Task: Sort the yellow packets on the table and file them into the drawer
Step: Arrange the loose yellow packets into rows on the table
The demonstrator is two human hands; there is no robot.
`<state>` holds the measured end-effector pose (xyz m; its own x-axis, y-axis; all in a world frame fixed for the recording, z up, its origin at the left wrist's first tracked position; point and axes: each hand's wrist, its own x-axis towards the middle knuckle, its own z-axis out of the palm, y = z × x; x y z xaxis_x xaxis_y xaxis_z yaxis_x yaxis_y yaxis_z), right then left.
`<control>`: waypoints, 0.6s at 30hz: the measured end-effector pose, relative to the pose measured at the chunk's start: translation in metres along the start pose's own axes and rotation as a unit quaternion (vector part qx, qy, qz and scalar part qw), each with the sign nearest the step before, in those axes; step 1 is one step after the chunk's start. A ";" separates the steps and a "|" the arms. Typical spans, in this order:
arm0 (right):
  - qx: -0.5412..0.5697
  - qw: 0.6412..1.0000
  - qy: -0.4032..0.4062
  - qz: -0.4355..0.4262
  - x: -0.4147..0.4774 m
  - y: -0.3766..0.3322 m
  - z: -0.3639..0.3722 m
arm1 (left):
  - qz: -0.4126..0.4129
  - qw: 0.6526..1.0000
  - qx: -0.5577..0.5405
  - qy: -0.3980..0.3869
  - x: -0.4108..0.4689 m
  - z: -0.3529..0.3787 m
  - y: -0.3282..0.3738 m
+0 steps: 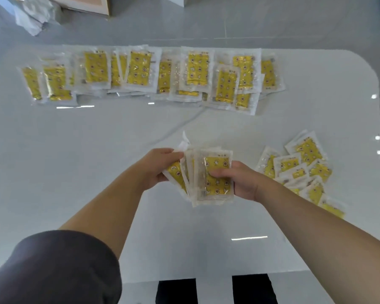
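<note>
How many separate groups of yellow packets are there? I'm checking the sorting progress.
3. A long overlapping row along the table's far side, a loose pile at the right edge, and a fanned stack held in both hands. Individual packets overlap, so some are hidden.

Held packets (208, 176): fanned stack, yellow, clear-edged, centre.
Far row (149, 73): overlapping packets flat at 12 o'clock.
Loose pile (303, 167): jumbled packets at 3 o'clock.

No legible text anywhere. Small dark characters printed on the clear top margin of the yellow packets (217, 176), seen also on those lying at the right of the tabletop (97, 132), but too blurred and small to read.
</note>
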<state>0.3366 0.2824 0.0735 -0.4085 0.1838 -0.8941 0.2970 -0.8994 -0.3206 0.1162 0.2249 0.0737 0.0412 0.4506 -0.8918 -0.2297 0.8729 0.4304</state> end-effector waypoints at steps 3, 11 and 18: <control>-0.023 0.998 0.017 0.062 -0.004 0.015 0.005 | -0.055 0.997 0.022 -0.048 0.001 -0.010 -0.029; -0.117 0.979 0.027 0.164 -0.030 0.013 -0.028 | -0.108 0.985 0.009 -0.133 0.001 0.035 -0.057; -0.060 0.987 0.073 0.133 -0.052 0.003 -0.063 | -0.108 0.981 -0.129 -0.094 0.007 0.077 -0.042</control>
<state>0.4130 0.2954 0.0999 -0.1764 0.0107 -0.9843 0.4810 -0.8715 -0.0957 0.2005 0.2060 0.0601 0.2893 0.3072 -0.9066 -0.4328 0.8867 0.1624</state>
